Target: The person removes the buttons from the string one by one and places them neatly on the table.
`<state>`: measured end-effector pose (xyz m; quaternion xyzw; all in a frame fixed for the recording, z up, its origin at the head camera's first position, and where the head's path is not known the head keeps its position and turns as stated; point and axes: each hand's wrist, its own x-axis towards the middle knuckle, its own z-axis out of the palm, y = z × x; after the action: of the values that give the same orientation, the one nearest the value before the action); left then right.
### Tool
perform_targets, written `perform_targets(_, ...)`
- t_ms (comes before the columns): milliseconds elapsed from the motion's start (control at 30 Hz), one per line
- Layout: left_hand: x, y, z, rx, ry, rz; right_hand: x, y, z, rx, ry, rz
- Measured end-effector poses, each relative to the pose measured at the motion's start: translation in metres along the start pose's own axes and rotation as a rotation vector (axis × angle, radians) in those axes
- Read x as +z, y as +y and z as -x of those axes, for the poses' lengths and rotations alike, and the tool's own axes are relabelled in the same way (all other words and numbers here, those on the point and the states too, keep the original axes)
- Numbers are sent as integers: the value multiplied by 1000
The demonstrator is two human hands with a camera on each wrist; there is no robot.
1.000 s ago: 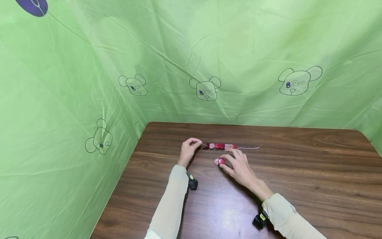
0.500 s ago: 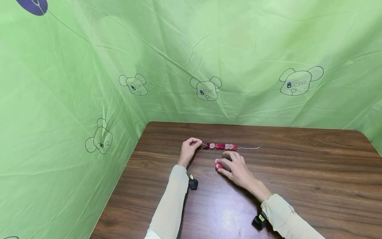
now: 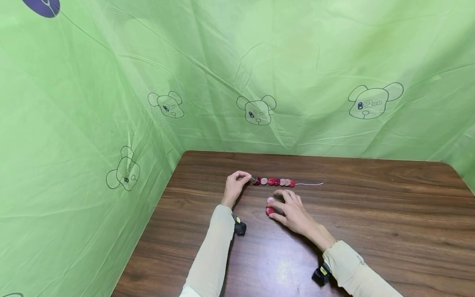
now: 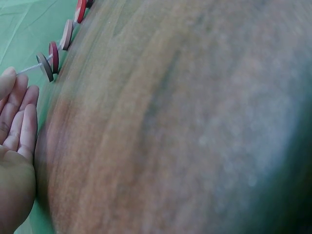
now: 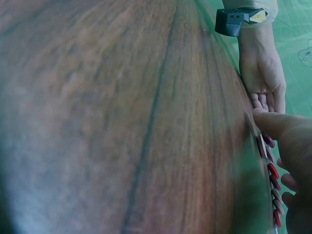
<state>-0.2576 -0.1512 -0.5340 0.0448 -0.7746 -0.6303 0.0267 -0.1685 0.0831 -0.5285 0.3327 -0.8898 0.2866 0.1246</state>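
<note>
My cameras give me a brown, dark-grained table [image 3: 389,222]; on it, maroon, red and pink buttons [image 3: 271,181] on pale cord [image 3: 309,184]; behind it, green cloth [image 3: 304,138] with dark-outlined bear heads [image 3: 258,112]; over it, cream sleeves [image 3: 211,251].

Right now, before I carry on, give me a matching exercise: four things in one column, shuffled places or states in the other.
Things:
1. left hand
2. right hand
3. strung buttons
4. cloth

Places or states:
A. lined up in a row, reds and pinks
B. pinching the string
C. green, behind the table
D. at a loose red button

Pairs: 1-B; 2-D; 3-A; 4-C
</note>
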Motion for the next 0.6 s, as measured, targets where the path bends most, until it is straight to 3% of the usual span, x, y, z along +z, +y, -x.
perform_targets(100,-1,3,0,-5,-23,-1,1,-1,-1,1,-11,16)
perform_targets(333,-4,36,20,11,-34,-27,2,-2,-1,3,-31,62)
perform_targets(600,-5,34,19,14,-33,-14,3,-2,-2,-16,-19,91)
